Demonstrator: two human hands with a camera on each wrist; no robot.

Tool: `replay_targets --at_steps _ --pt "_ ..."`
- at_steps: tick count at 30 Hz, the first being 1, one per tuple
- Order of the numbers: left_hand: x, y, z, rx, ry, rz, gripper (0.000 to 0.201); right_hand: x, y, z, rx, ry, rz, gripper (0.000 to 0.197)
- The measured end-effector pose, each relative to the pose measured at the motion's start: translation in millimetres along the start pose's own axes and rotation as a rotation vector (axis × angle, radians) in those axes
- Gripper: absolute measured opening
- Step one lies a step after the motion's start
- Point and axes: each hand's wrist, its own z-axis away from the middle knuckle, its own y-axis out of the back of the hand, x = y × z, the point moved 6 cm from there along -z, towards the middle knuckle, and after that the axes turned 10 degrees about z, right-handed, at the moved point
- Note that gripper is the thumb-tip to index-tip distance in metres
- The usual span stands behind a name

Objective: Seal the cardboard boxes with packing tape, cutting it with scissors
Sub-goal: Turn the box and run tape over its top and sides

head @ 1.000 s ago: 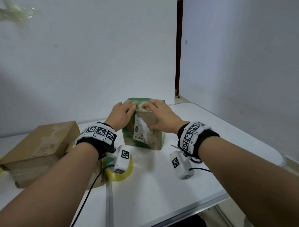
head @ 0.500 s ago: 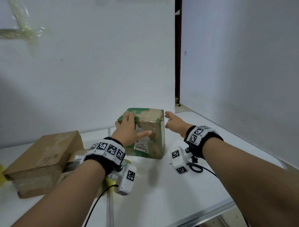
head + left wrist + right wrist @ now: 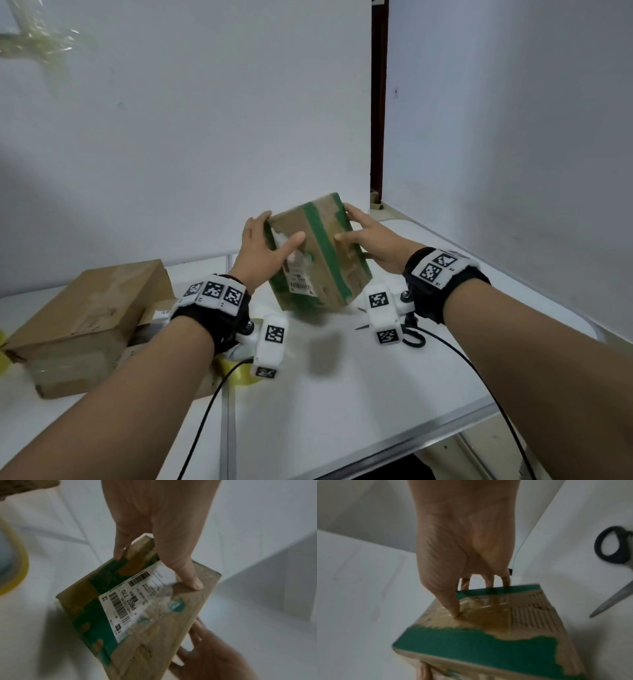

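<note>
Cardboard, brown with green printed bands: one small box (image 3: pixel 317 255), worn, bearing a white barcoded shipping label (image 3: pixel 137 601) on one face and glossy clear tape over another. It was held tilted in the air above the white table (image 3: pixel 342 394), clear of the surface, between both hands. Left hand (image 3: pixel 263 250) gripped the left side, thumb laid across the label face and fingers curled round the far edge. Right hand (image 3: pixel 373 240) gripped the right side, thumb tip pressed onto the taped face, fingers wrapped behind. Judged light and stiff, since it was carried by opposed fingertips; the taped face looked slick, so bare cardboard edges and corners seemed the safer hold. Both forearms were extended forward, wrists level. Also present: a larger plain cardboard box (image 3: pixel 92 318) on the table to the left, a yellowish tape roll (image 3: pixel 239 371) under the left wrist, black-handled scissors (image 3: pixel 614 561) near the right wrist.
</note>
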Motion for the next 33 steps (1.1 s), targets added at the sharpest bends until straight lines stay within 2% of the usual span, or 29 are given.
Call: replay_targets --at_steps 3,4,5,7,8,10,12,15,20,25,33 --pt "1 -11 8 -0.109 0.180 0.318 0.069 -9 -7 1 -0.039 0.028 0.034 0.076" --pt "5 -16 12 -0.141 0.223 0.353 0.065 -11 -11 2 -0.053 0.042 0.054 0.076" --pt "8 -20 15 -0.167 0.251 0.363 0.069 -12 -16 2 -0.058 0.054 0.062 0.074" --pt "13 -23 19 -0.198 0.250 0.337 0.082 -11 -22 2 -0.030 0.071 0.077 0.068" --pt "14 -22 20 -0.201 0.238 0.316 0.081 -11 -24 3 0.002 0.076 0.095 0.065" --pt "13 -16 23 -0.179 0.239 0.288 0.065 -11 -23 4 0.051 0.079 0.109 0.064" --pt "16 -6 24 -0.134 0.245 0.261 0.050 -14 -21 4 0.077 0.051 0.076 0.071" --pt "25 1 23 -0.077 0.241 0.228 0.039 -18 -18 0 0.103 0.003 0.072 0.076" --pt "22 -17 36 -0.193 0.332 0.179 0.025 -4 -23 7 0.103 -0.094 0.083 0.054" --pt "22 -26 39 -0.224 0.334 0.242 0.030 14 -21 17 0.128 -0.103 -0.075 0.034" --pt "21 -27 42 -0.202 0.332 0.293 0.030 4 -23 21 0.139 -0.058 0.066 0.025"
